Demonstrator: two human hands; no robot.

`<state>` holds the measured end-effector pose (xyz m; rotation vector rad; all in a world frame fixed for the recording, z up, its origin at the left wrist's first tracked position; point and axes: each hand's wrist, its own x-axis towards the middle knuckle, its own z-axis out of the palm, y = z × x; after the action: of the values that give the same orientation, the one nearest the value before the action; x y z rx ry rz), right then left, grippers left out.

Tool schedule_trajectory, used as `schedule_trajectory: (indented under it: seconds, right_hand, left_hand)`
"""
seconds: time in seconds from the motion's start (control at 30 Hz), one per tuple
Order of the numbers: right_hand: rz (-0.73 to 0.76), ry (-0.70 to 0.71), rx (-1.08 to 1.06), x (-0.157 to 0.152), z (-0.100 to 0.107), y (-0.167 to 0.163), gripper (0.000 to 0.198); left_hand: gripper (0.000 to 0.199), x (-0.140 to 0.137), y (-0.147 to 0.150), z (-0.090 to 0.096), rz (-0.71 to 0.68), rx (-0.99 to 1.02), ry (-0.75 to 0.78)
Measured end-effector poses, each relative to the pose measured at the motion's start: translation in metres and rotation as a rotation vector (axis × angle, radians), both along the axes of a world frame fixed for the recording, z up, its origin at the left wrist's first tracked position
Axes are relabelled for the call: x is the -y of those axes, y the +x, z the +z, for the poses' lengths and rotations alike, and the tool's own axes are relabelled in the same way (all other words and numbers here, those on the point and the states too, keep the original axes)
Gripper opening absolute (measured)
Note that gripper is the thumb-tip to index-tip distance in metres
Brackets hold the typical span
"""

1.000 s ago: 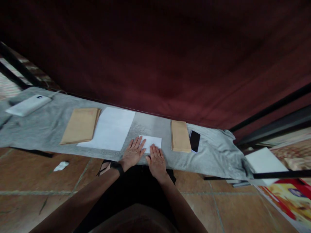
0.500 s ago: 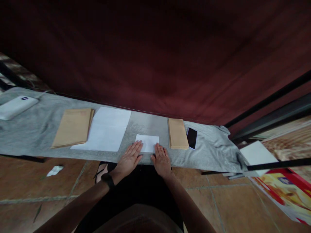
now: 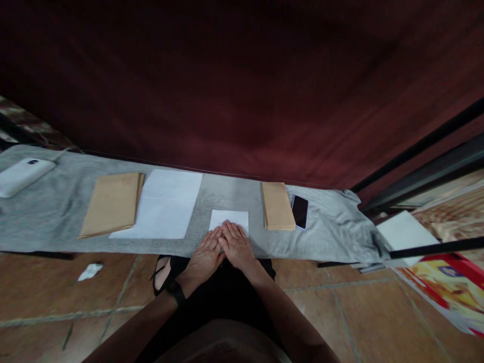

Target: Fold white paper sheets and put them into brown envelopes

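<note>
A small white sheet of paper (image 3: 234, 216), apparently folded, lies on the grey cloth in front of me. My left hand (image 3: 206, 254) rests flat at its lower left part, fingers stretched out. Beside it, my right hand (image 3: 237, 245) lies flat over the paper's lower middle, its fingertips pointing forward. The two hands touch or slightly overlap near the thumbs. The paper's near edge is hidden beneath them. To the left is a large white sheet (image 3: 172, 201), and a stack of brown paper envelopes (image 3: 111, 204) partly covers it.
A narrow bench with a grey cloth (image 3: 215, 190) runs across. On the right are a smaller brown envelope stack (image 3: 277, 205) and a phone (image 3: 300, 212). A white device (image 3: 24, 175) with a cable lies far left. Behind hangs a dark red curtain (image 3: 227, 101); a colourful box (image 3: 449, 290) stands right.
My right hand has moved left from the paper's right edge to its middle, now against my left hand. My left hand has stayed nearly in place; the view has shifted slightly.
</note>
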<state>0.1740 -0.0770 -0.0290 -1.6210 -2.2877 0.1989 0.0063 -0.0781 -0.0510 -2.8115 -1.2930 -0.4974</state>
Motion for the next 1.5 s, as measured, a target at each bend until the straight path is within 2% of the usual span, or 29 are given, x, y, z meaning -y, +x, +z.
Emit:
schedule_trajectory:
  seconds: [0.23, 0.5, 0.63, 0.77, 0.87, 1.2, 1.37, 1.5]
  right_hand:
    - [-0.108, 0.021, 0.053, -0.019, -0.013, 0.027, 0.059]
    - [-0.206, 0.034, 0.089, -0.037, -0.013, 0.043, 0.058]
    - [-0.213, 0.082, 0.062, -0.023, -0.008, 0.04, 0.057]
    - [-0.065, 0.104, 0.058, 0.008, -0.007, 0.033, 0.052]
    - [-0.115, 0.109, 0.079, 0.022, -0.01, 0.029, 0.053]
    - [-0.166, 0.19, 0.105, 0.021, -0.014, 0.026, 0.053]
    - [-0.173, 0.204, 0.098, 0.022, -0.014, 0.026, 0.053]
    - [-0.175, 0.217, 0.092, 0.022, -0.014, 0.026, 0.054]
  left_hand:
    - [0.061, 0.002, 0.003, 0.004, 0.012, -0.012, 0.003]
    - [0.07, 0.004, 0.005, 0.004, 0.026, 0.028, 0.034]
    - [0.068, 0.004, 0.005, 0.007, 0.024, 0.034, 0.033]
    - [0.059, 0.003, 0.007, 0.012, 0.037, 0.01, 0.006]
    - [0.057, -0.004, 0.011, 0.013, 0.078, 0.005, -0.017]
    - [0.065, -0.049, 0.028, 0.005, 0.2, -0.02, -0.022]
    - [0.067, -0.06, 0.026, 0.008, 0.234, -0.037, -0.04]
    - [0.065, -0.059, 0.024, 0.006, 0.222, -0.012, -0.039]
